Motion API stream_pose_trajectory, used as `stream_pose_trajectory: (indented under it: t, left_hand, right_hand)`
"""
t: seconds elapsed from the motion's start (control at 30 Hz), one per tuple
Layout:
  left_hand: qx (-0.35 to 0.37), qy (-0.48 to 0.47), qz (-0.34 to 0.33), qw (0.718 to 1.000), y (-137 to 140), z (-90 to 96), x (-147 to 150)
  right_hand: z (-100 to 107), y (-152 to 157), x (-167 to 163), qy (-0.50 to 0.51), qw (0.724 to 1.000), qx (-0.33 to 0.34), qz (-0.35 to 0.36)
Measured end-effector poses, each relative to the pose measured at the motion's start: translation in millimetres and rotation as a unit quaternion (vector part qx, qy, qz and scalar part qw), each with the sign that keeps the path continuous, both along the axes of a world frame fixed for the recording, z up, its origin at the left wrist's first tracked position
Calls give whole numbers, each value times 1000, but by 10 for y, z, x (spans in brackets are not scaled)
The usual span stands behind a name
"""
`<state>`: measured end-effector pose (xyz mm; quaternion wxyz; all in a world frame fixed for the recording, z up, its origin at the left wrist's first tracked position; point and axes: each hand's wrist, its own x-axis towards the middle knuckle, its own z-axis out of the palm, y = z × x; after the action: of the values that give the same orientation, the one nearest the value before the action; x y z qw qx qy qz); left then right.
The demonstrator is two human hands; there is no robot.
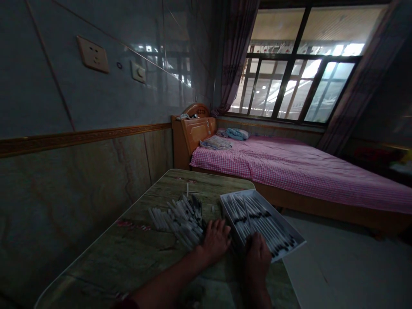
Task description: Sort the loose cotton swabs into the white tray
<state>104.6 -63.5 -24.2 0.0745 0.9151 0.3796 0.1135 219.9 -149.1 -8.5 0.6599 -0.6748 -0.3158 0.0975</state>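
A loose pile of pens [175,219] with pale barrels lies on the table, some with dark ends. At its right edge my left hand [215,238] rests with fingers curled downward; what they hold, if anything, is hidden. A shallow white box [294,227] sits to the right, with rows of similar pens laid side by side in it. My right hand [258,253] is closed at the box's near left edge. From its fingers a pen [246,210] points up and away over the rows.
The marbled table [122,253] has a rounded far corner. One short pale piece [187,189] stands behind the pile and a small bit [212,209] lies near the box. A bed [273,159] with a pink checked sheet is beyond; a tiled wall [96,184] runs along the left.
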Motion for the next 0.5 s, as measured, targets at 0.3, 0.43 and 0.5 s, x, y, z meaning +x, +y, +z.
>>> stream_pose_trajectory:
  t: [0.3,0.43,0.5]
  left_hand:
    - [52,-39,13,998,250,220,-593]
    - [43,-137,65,987,146,308,-812]
    - [35,-145,44,988,61,305,-859]
  right_hand:
    - [162,-32,-37,29,999,13,19]
    - [434,-119,-44,58,996,20,58]
    - [530,-162,-48,63,995,-1,82]
